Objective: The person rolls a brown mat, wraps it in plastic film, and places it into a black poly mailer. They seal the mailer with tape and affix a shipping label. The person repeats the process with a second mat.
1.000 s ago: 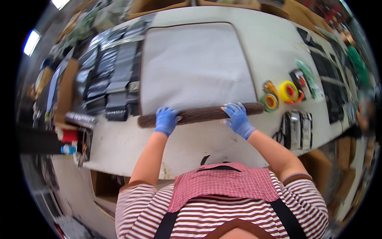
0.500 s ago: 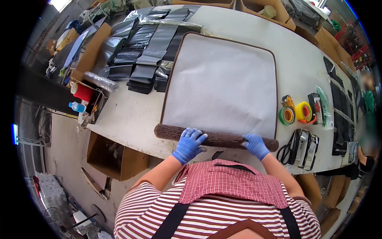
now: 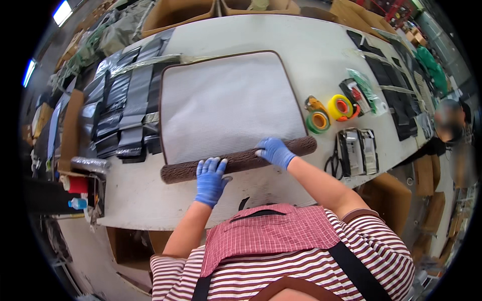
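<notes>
A floor mat (image 3: 226, 105) with a whitish textured backing and a dark brown bound edge lies backing side up on the table. Its near end is curled into a tight brown pile roll (image 3: 246, 159). My left hand (image 3: 210, 181), in a blue glove, rests on the left half of the roll with fingers stretched over it and thumb apart. Also gloved in blue, my right hand (image 3: 276, 152) lies across the roll right of its middle, fingers laid over the top. Neither palm side shows.
Folded black plastic bags (image 3: 135, 100) cover the table's left. To the right are a green tape roll (image 3: 318, 121), a yellow tape roll (image 3: 340, 107), black-handled scissors (image 3: 334, 164) and dark packages (image 3: 357, 153). Cardboard boxes (image 3: 181, 15) line the far edge. Another person (image 3: 449, 123) is at right.
The view has swung, so the table sits further left and tilted. My right hand has moved from near the roll's right end toward its middle. Both hands remain on the roll.
</notes>
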### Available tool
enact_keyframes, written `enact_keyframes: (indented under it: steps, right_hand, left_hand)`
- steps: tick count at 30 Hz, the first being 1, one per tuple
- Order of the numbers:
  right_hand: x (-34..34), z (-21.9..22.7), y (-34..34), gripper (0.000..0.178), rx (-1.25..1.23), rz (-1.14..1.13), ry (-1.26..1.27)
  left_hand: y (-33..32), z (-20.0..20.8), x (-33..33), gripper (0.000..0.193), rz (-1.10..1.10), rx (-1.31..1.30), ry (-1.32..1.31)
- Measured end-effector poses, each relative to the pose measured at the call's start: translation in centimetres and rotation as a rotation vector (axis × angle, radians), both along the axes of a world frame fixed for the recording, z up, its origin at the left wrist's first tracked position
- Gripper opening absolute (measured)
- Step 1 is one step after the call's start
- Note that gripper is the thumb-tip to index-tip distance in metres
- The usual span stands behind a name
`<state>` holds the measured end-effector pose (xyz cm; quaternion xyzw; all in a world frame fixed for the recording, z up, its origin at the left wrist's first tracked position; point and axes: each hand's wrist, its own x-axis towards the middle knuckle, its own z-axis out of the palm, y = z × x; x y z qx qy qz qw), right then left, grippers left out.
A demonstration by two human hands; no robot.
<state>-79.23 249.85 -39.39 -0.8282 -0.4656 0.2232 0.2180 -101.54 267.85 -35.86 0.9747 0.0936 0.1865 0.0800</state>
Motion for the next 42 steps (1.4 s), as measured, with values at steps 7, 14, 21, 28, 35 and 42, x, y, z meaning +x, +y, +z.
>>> enact_keyframes:
  steps: [7,14,21,28,35,42]
  right_hand:
    - [-3.0,1.7,0.6,0.049,0.313,-0.074,-0.436]
    - [-7.5,-0.3,-4.1,0.051,0.019,0.139,-0.409]
    - [-6.8,1.5,-5.9,0.034,0.025,0.19,-0.097]
    - [-9.0,3.2,-3.2,0.036,0.303,-0.095,-0.608]
    - [-0.2,0.7,3.2,0.04,-0.067,-0.147,-0.398]
    - [-1.4,0.8,2.9,0.032,0.105,-0.138,-0.36]
  left_hand:
    - [5.1,-0.7,8.0,0.031,0.047,-0.131,0.421]
    - [1.7,-1.7,0.7,0.028,-0.092,-0.226,0.554]
    - [-5.0,-3.2,-4.9,0.047,-0.05,-0.008,0.188]
    - [2.2,-2.3,4.6,0.017,-0.071,0.075,0.359]
    - [0.1,1.4,5.7,0.046,-0.069,0.131,0.047]
    - [1.8,-1.7,5.6,0.026,-0.119,0.125,0.37]
